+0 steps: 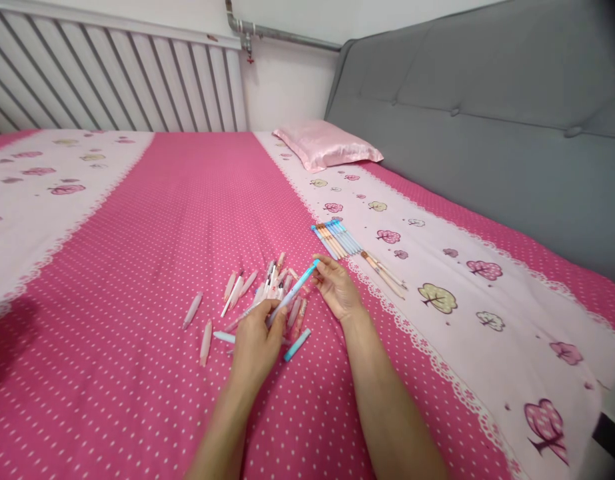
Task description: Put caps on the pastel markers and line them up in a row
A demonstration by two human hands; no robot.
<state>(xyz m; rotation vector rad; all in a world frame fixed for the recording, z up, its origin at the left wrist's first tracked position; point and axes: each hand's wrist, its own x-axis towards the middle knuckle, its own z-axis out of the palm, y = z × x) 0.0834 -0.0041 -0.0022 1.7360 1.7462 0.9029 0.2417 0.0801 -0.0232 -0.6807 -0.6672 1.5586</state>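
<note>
My left hand [257, 340] grips the lower end of a blue pen [293, 291] that slants up to the right. My right hand [336, 285] pinches the pen's blue cap end with its fingertips. Both hands hover over a loose pile of pens [267, 288] in pink, white and blue on the pink dotted bedsheet [152, 253]. A neat row of blue and orange pens [336, 239] lies just beyond my right hand, with two tan pens [384, 272] beside it.
A pink pillow [324, 145] rests at the head of the bed against the grey padded headboard [487, 120]. A white slatted panel [112, 80] lines the far wall. Stray pens [192, 310] lie left of the pile.
</note>
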